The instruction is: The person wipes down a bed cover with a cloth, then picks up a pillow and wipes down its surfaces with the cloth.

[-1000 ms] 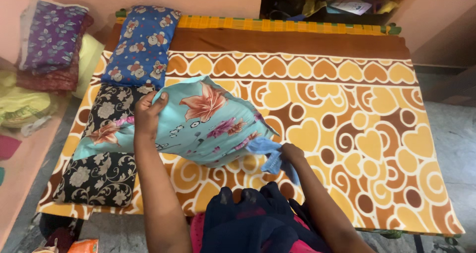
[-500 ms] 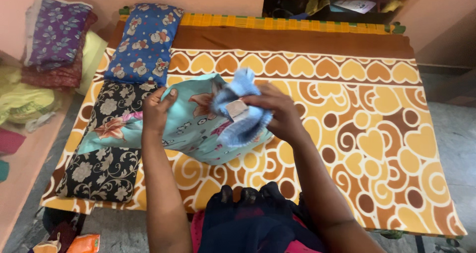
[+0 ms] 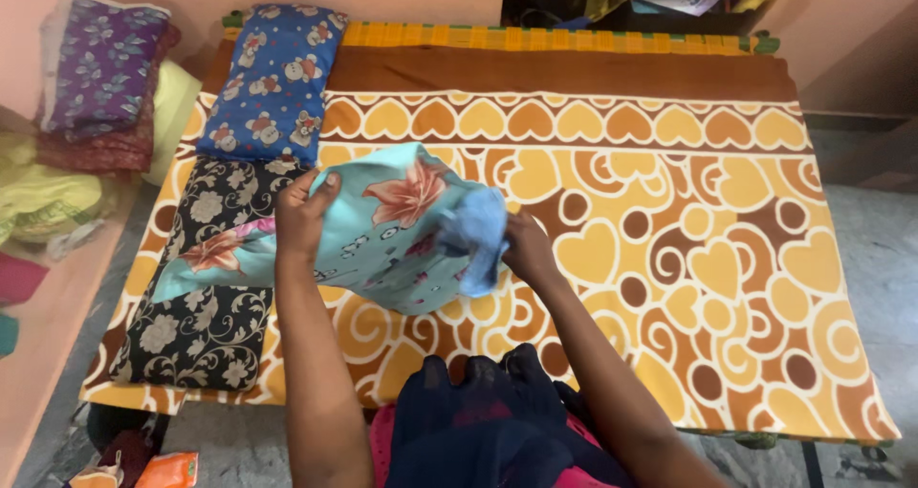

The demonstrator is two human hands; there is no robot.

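A light blue pillowcase with orange flowers is bunched up over the bed, held between both my hands. My left hand grips its upper left edge. My right hand holds its right end, where a pale blue fold is pushed inward. The cover's left tail lies across a black floral pillow.
The bed carries an orange and brown sheet with heart and swirl shapes. A blue pillow with a cartoon print lies at the far left. Folded purple and maroon cloths and yellow-green fabric are stacked left of the bed.
My right hand brought the cover's lower right corner up and over, then settled at its right side. The cover is now more bunched, with the pale blue fold tucked in.
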